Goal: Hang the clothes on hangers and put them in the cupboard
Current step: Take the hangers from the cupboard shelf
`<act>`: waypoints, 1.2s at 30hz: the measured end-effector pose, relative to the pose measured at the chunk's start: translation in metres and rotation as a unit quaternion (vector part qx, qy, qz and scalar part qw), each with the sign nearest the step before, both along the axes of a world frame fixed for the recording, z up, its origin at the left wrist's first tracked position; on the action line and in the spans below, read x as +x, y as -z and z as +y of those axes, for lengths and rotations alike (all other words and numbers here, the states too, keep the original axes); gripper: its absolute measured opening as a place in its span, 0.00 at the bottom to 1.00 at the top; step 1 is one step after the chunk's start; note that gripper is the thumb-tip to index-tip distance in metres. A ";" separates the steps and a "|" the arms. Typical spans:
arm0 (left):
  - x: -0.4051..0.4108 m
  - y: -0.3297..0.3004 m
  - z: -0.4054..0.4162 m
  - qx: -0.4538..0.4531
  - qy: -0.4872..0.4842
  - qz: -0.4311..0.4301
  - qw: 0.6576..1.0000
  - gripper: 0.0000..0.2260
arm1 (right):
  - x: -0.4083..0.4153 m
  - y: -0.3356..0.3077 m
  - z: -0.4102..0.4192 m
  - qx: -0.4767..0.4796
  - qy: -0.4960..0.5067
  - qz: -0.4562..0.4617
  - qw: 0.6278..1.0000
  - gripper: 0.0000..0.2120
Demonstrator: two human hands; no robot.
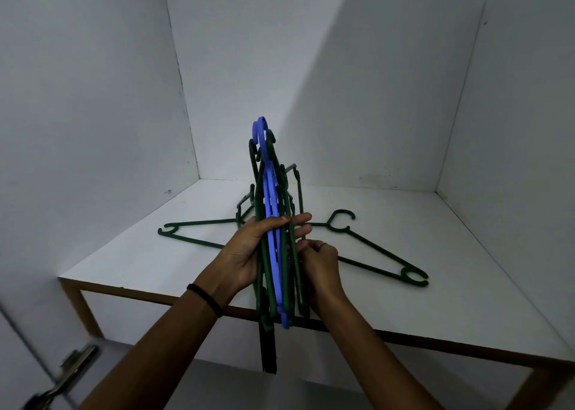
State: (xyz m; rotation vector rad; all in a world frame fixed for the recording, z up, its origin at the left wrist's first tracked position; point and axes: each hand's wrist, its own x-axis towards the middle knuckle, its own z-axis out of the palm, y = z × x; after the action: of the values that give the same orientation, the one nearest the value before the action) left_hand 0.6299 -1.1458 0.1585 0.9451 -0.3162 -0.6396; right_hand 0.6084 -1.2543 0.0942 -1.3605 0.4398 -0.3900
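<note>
Here, everything is seen from the head camera.

Bunch of hangers: a bunch of hangers (273,241) is held upright over the front of the white shelf (466,285). Most are dark green. One blue hanger (270,198) is packed in the middle, and its hook is the highest thing in the bunch.

Left hand: the left hand (249,254) is pressed flat against the left side of the bunch. The palm is turned to the hangers. The fingers are reached across the front of the bunch and are nearly straight.

Right hand: the right hand (320,263) is placed on the right side of the bunch. The fingers are curled in, and a thin green bar is pinched by the fingertips. A ring is worn on one finger.

Hangers on the shelf: a green hanger on the right (379,254) is laid flat on the shelf. Another green hanger on the left (193,232) is laid flat too, partly hidden behind the hands.

Wrist: a black band (205,299) is worn on the left wrist.

Cupboard: the shelf is closed in by white cupboard walls (93,98). A metal hinge (68,375) is seen low on the left, blurred.

Clothes: no clothes are seen.
</note>
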 end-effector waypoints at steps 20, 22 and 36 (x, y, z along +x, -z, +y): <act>0.020 -0.009 0.051 -0.035 0.003 -0.020 0.999 0.12 | -0.012 -0.006 -0.120 -0.423 0.153 0.079 0.890 0.08; 0.018 -0.012 0.056 -0.026 -0.015 -0.028 0.999 0.03 | -0.013 0.001 -0.138 -0.476 0.157 0.131 0.855 0.10; 0.015 -0.015 0.081 0.031 -0.069 -0.030 0.997 0.08 | -0.023 -0.009 -0.158 -0.513 0.108 0.216 0.824 0.08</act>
State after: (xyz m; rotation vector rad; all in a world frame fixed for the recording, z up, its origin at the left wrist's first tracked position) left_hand 0.6452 -1.0653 0.1739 1.0369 -0.2830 -0.4981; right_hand 0.5853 -1.4126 0.1034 -2.4942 0.8267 -0.5384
